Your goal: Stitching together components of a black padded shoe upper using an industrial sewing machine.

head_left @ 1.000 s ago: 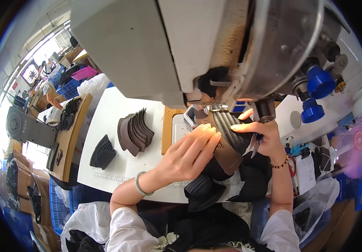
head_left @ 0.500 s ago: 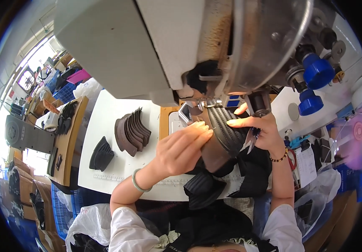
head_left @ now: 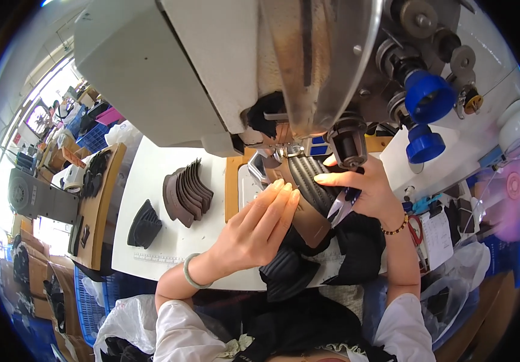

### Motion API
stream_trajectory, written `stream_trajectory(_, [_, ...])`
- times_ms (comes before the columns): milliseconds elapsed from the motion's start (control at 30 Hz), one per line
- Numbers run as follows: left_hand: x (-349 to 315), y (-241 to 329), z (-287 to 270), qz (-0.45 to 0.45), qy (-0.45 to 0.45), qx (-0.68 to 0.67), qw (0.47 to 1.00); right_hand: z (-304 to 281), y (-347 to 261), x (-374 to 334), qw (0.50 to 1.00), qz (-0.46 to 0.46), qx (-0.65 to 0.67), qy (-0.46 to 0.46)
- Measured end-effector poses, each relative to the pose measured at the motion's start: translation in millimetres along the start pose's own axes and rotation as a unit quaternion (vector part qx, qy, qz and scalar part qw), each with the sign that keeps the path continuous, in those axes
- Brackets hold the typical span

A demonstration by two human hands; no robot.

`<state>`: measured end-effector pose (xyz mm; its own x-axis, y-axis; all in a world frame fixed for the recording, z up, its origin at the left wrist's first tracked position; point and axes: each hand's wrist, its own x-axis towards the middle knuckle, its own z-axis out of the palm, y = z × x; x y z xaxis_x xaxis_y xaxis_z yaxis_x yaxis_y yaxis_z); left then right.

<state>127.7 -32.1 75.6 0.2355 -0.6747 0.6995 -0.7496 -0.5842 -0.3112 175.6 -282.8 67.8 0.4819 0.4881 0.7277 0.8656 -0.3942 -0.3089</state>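
Observation:
Under the head of a sewing machine (head_left: pixel 284 146) lies a curved black ribbed piece (head_left: pixel 312 181) joined to a smooth brown backing (head_left: pixel 309 224). With fingers pressed together, my left hand (head_left: pixel 258 226) grips the left edge of the brown backing. My right hand (head_left: pixel 368 188) has its index finger stretched across the ribbed piece. Thread snips (head_left: pixel 342 208) are tucked in its other fingers, silver blades pointing down and left. Below, several black ribbed pieces (head_left: pixel 288 274) hang over the table's near edge. The needle's contact with the piece is hard to see.
On the white table (head_left: pixel 145 157) stand a fanned stack of brown curved pieces (head_left: pixel 188 193) and a smaller black stack (head_left: pixel 144 224). A ruler strip (head_left: pixel 157 257) runs along the near edge. Blue thread-tension knobs (head_left: pixel 429 96) jut out at upper right. Red-handled scissors (head_left: pixel 415 229) lie at right.
The view has shifted a little, so the machine head sits further left. My left fingers have straightened slightly along the brown backing, and the snips' blades show more plainly.

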Motion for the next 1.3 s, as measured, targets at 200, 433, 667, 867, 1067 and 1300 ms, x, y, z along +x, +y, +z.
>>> stream_trajectory(200, [2.3, -1.0, -1.0, 0.007, 0.002, -0.034, 0.999, 2.7, -3.1, 2.5, 0.998, -0.059, -0.008, 0.023])
stream_trajectory(433, [-0.1, -3.9, 3.3, 0.025, 0.026, -0.019, 0.999, 5.2, -6.0, -5.7, 0.998, -0.043, -0.036, 0.002])
stream_trajectory(667, [2.7, -13.9, 4.9, 0.013, 0.028, -0.045, 0.999, 12.2, -6.1, -5.0, 0.997, -0.044, -0.057, 0.033])
stream_trajectory(867, [0.3, -27.7, 9.9, 0.011, 0.044, -0.049, 0.998, 18.7, -6.9, -4.0, 0.992, -0.053, -0.100, 0.049])
stream_trajectory(1067, [3.7, -22.1, 7.3, -0.023, 0.042, -0.072, 0.996, 15.4, -8.2, -6.0, 0.996, -0.037, -0.077, 0.034])
stream_trajectory(1300, [0.6, -23.2, 2.7, 0.004, 0.036, -0.087, 0.996, 11.3, -3.3, -3.7, 0.997, -0.056, -0.052, 0.020])
